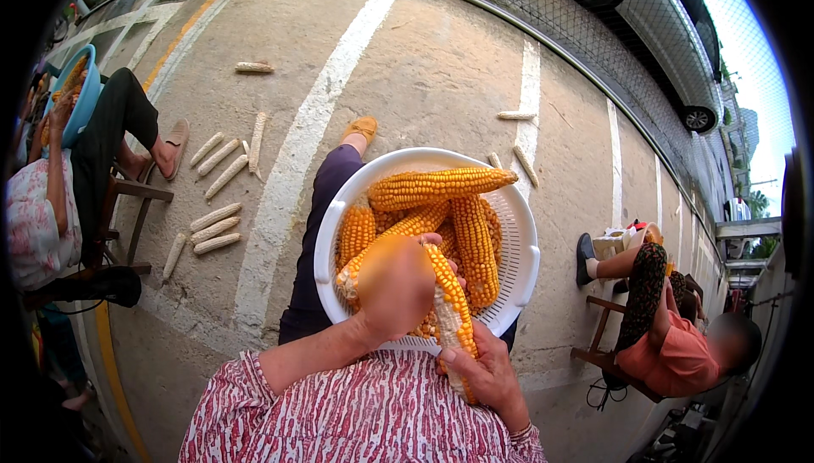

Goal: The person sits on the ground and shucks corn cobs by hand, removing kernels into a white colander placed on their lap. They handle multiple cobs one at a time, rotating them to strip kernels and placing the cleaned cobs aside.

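A partly shelled ear of corn [452,319] is held slanting over the near rim of a white slotted plastic basket [527,281] on my lap. Pale bare cob shows along its side, and yellow kernels remain along the edge. My right hand [487,371] wraps around its lower end. At the upper end, my left hand [394,285] lies over the ear, its back blurred, with fingertips showing past the far side. Several full ears of corn fill the basket, one long ear [441,187] resting on top. Loose kernels beneath them are partly hidden by my hands.
Several stripped cobs [227,176] lie on the concrete at left, others [525,166] beyond the basket at right. At left a seated person [55,209] handles corn in a blue basin [85,107]. Another person [670,344] sits at right. Behind a mesh fence stands a car [661,30].
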`<state>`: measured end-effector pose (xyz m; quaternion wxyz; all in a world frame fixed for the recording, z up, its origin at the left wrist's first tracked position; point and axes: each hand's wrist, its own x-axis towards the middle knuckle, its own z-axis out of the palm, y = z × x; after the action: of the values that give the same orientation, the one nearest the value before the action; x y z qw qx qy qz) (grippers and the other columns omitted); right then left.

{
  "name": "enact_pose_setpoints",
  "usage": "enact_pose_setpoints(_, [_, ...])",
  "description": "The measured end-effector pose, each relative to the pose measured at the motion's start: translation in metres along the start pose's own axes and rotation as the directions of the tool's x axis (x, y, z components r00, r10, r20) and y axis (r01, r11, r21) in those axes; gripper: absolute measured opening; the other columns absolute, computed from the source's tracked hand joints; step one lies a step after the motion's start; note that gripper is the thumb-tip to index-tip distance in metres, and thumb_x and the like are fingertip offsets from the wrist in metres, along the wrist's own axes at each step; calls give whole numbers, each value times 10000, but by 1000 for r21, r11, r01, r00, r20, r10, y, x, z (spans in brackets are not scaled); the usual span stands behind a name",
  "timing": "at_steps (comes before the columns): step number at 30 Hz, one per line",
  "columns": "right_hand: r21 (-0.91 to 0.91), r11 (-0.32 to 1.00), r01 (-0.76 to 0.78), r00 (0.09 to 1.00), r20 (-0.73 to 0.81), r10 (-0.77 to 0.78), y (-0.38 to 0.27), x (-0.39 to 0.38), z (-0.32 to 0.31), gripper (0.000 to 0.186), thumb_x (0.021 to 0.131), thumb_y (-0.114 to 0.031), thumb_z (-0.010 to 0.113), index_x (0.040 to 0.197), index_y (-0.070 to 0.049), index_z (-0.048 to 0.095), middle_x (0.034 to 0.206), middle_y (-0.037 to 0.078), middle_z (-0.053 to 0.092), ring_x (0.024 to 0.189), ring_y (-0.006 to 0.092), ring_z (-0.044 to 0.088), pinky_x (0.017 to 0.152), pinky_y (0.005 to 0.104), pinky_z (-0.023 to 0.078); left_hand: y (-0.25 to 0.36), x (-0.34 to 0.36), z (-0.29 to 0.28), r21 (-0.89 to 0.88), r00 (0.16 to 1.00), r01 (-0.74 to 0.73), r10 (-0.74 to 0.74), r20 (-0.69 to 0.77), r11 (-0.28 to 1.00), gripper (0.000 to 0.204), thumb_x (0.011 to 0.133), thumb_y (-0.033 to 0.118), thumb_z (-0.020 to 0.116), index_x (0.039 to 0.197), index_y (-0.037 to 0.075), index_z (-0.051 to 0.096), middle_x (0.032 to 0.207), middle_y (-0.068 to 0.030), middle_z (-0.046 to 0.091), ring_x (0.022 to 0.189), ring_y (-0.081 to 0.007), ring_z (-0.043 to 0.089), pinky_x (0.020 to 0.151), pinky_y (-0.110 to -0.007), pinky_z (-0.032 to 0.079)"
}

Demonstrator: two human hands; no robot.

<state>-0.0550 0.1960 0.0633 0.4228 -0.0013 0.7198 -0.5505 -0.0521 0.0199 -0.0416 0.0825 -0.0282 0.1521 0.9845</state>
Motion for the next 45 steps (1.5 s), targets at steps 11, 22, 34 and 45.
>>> enact_pose_setpoints(11, [-372,918,140,982,-69,-178,-2,-1,4,443,877,-202,652,1194,48,472,912,243,649,827,335,673,737,385,515,3,5,0,-114,997,-44,51,52,992,397,982,232,492,1301,55,337,1167,-182,566,1137,-356,580,987,-477,475])
enact_pose_setpoints(22, [-462,869,175,971,-66,-231,-1,-1,6,460,868,-213,658,1204,32,461,913,267,638,864,424,653,725,431,516,17,4,14,-23,976,77,-80,-205,997,360,846,9,422,1197,57,358,1092,-160,573,1086,-337,615,908,-479,535])
enact_pose_setpoints(34, [-546,826,138,977,-64,-205,-5,-1,8,506,848,-211,661,1238,12,427,922,274,637,856,453,638,715,481,518,20,5,20,-7,966,88,-87,-245,996,355,817,6,411,1167,43,366,1086,-175,572,1088,-343,615,902,-488,543])
enact_pose_setpoints(45, [-557,818,145,974,-67,-219,-7,-2,10,512,843,-204,668,1239,18,432,947,290,630,860,456,637,714,476,524,16,3,17,8,968,60,-56,-246,998,430,768,-112,350,1168,47,369,1091,-179,571,1072,-328,625,894,-444,555])
